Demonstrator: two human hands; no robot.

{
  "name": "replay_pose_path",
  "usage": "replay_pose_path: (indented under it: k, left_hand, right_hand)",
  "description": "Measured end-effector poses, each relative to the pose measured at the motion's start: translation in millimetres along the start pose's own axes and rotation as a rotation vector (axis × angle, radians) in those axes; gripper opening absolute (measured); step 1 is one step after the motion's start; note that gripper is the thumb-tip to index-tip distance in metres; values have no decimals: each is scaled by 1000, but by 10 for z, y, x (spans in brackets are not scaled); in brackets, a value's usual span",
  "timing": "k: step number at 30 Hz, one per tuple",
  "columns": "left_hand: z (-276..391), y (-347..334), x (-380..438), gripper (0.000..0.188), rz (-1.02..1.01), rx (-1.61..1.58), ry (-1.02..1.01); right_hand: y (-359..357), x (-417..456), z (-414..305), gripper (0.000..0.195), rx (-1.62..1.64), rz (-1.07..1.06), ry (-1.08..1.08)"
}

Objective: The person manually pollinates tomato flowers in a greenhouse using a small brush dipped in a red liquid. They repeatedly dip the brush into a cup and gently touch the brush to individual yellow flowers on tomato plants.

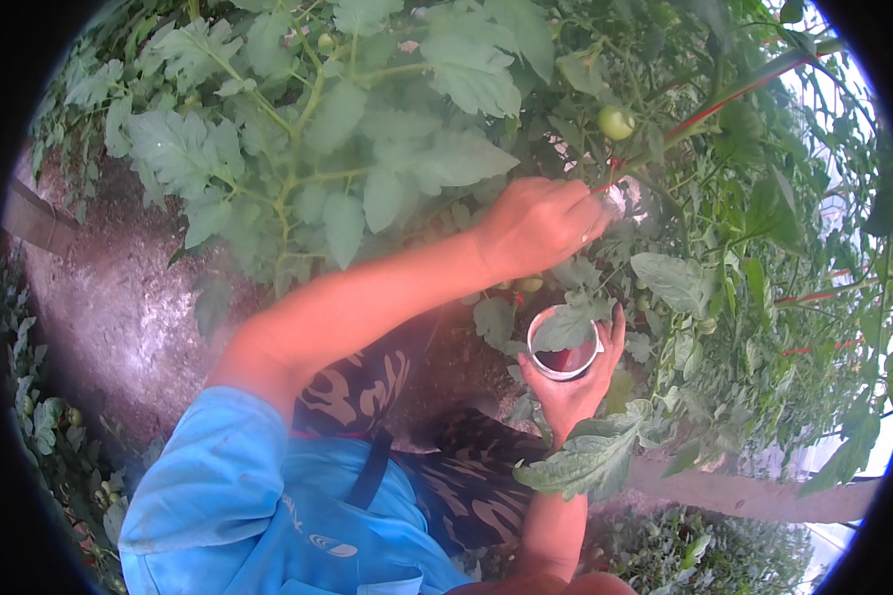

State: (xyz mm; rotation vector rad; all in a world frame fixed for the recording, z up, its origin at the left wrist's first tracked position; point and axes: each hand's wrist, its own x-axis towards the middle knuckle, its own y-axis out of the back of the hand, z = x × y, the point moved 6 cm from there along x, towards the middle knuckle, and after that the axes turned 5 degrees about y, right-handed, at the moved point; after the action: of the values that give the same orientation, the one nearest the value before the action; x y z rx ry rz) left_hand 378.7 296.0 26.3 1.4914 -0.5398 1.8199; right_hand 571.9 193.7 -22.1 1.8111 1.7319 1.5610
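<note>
My left hand [543, 223] reaches across to a thick tomato stem [644, 158], its fingers curled together beside a red string [707, 111] that runs along the stem. The fingertips are hidden, so what they pinch cannot be seen. Lower down, my right hand [577, 390] grips a round white-rimmed cup [563, 374] from below, thumb on one side and fingers on the other. Dark red shows inside the cup, and a tomato leaf [565, 329] covers part of its mouth. Above the left hand hangs a green tomato [615, 123].
Dense tomato foliage [446, 156] fills the space ahead and to the right. Bare soil [134, 297] lies at the left. A pale beam [751, 487] crosses at lower right, and a leaf [595, 454] hangs over my right forearm. Another post [41, 216] stands at far left.
</note>
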Motion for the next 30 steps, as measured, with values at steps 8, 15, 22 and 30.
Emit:
replay_pose_path:
  k: [8,15,22,30]
  left_hand:
    - [14,46,103,23,21,29,0]
    - [17,-81,-41,26,-24,-13,43]
    - [108,30,108,24,44,-1,18]
    - [71,59,83,23,23,15,32]
  right_hand:
    - [-20,-11,25,100,-11,-12,-23]
    - [-25,-20,23,101,5,0,-2]
    - [-19,-13,3,100,-11,-22,-10]
    - [-25,-19,-12,98,-29,-23,14]
